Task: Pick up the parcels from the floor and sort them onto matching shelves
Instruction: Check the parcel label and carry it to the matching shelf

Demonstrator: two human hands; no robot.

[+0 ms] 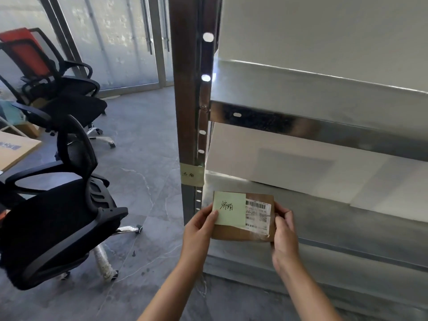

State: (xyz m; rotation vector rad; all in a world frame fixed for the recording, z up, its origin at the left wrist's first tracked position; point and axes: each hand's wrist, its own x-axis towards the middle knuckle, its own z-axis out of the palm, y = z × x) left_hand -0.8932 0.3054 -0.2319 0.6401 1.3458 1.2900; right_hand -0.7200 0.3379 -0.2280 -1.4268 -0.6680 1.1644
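Nearest the camera, the person's left grip (pixel 199 224) pinches the left edge of the parcel (pixel 234 234), thumb laid over the corner of the green note (pixel 230 208) and fingers hidden beneath; the right grip (pixel 286 230) clasps the opposite edge, thumb on the top face and fingers curled round the side; neither is spread, both are pressed onto the cardboard. The parcel is a flat brown packet, held level in the air between the two, face up, probably so that the handwriting on the note and the shipping label (pixel 258 215) beside it can be read. It hangs just in front of the lower shelf (pixel 347 230), hard by the upright post (pixel 185 89), not yet resting on anything. A paper tag (pixel 191 174) is stuck round the post just above; its characters look much like those on the note, so the person seems to be checking the match before setting the packet down; this reads as the right shelf, though the tag's writing is small. A white board (pixel 301 163) leans at the back of that shelf, leaving room at the front edge; the upper shelf (pixel 324 89) sits above. Farther left stand black office chairs (pixel 58 216) on the grey floor (pixel 143 158), a cardboard box (pixel 16 149) at the frame edge, and frosted glass doors (pixel 115 42) beyond.
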